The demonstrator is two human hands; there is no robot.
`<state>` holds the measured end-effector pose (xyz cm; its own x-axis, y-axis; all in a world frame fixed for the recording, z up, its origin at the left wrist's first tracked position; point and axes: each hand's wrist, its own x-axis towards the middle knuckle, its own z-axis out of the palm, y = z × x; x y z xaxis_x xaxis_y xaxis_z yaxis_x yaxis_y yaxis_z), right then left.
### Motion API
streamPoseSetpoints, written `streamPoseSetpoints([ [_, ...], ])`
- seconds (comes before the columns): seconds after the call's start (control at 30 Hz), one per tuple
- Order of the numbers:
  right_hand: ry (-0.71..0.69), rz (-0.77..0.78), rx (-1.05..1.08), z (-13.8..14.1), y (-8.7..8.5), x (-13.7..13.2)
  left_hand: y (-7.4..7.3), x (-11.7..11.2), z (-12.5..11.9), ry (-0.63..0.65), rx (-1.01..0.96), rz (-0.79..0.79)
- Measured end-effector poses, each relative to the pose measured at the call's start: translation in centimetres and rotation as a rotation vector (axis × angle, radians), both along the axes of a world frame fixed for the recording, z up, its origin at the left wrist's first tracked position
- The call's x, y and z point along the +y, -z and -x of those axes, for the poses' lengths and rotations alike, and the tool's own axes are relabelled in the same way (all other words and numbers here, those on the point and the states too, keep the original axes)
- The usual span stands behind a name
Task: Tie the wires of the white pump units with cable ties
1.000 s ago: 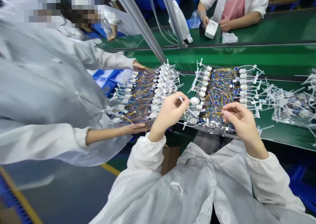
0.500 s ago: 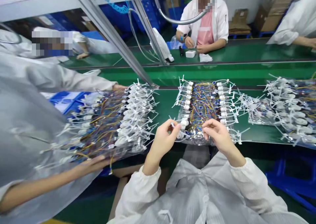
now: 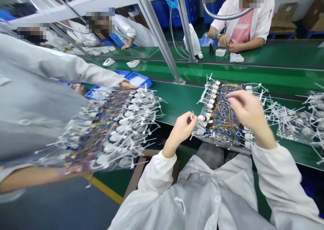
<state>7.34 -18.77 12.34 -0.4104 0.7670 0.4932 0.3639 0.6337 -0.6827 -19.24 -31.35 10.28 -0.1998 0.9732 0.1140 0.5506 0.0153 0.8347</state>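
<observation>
A clear plastic sheet loaded with coloured wire harnesses (image 3: 225,117), white plugs and cable ties lies on the green bench edge in front of me. My left hand (image 3: 182,128) pinches a white cable tie at the sheet's near left corner, beside a white plug (image 3: 201,118). My right hand (image 3: 245,107) hovers over the middle of the harnesses, blurred by motion, with its fingers curled downward. What it holds, if anything, I cannot make out.
A co-worker in a white coat at my left carries a second sheet of wire harnesses (image 3: 116,125) on both arms, off the bench. More harnesses (image 3: 296,122) lie at the right. Blue bins (image 3: 138,78) sit behind. A person across the green conveyor (image 3: 265,56) handles a white box (image 3: 220,52).
My right hand has lifted from the sheet's near edge and moved up over its middle. The co-worker's sheet has swung lower and nearer to me. My left hand keeps its pinch.
</observation>
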Motion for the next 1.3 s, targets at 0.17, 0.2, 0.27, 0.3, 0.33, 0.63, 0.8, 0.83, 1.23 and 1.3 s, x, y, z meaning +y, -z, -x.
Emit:
streamPoseSetpoints([
  [0.17, 0.029, 0.016, -0.556, 4.6, 3.9, 3.7, 0.0, -0.2, 0.0, 0.005, -0.009, 0.005],
  [0.2, 0.032, 0.032, -0.603, 5.0, 4.9, 4.0, 0.0, -0.2, 0.1, 0.004, -0.012, 0.006],
  [0.27, 0.036, 0.062, -0.601, 5.2, 6.4, 4.4, 0.2, -0.1, 0.2, 0.006, -0.018, 0.01],
  [0.3, 0.044, 0.077, -0.57, 5.2, 7.0, 4.5, 0.3, -0.1, 0.2, 0.009, -0.021, 0.012],
  [0.33, 0.058, 0.091, -0.531, 5.1, 7.5, 4.6, 0.4, 0.0, 0.3, 0.012, -0.023, 0.014],
  [0.63, 0.194, 0.188, -0.271, 4.2, 10.6, 7.8, 1.3, 0.2, 2.7, -0.032, 0.008, -0.027],
  [0.8, 0.207, 0.216, -0.194, 4.2, 11.4, 8.2, 2.5, 0.5, 3.9, -0.097, -0.001, 0.013],
  [0.83, 0.202, 0.215, -0.193, 4.3, 11.4, 8.2, 2.6, 0.6, 3.8, -0.092, -0.001, 0.028],
  [1.23, 0.204, 0.215, -0.229, 4.5, 11.3, 7.9, 1.5, 1.5, 2.5, -0.029, -0.02, -0.047],
  [1.3, 0.221, 0.231, -0.23, 4.4, 11.2, 8.0, 1.6, 1.8, 2.7, -0.041, -0.014, -0.047],
])
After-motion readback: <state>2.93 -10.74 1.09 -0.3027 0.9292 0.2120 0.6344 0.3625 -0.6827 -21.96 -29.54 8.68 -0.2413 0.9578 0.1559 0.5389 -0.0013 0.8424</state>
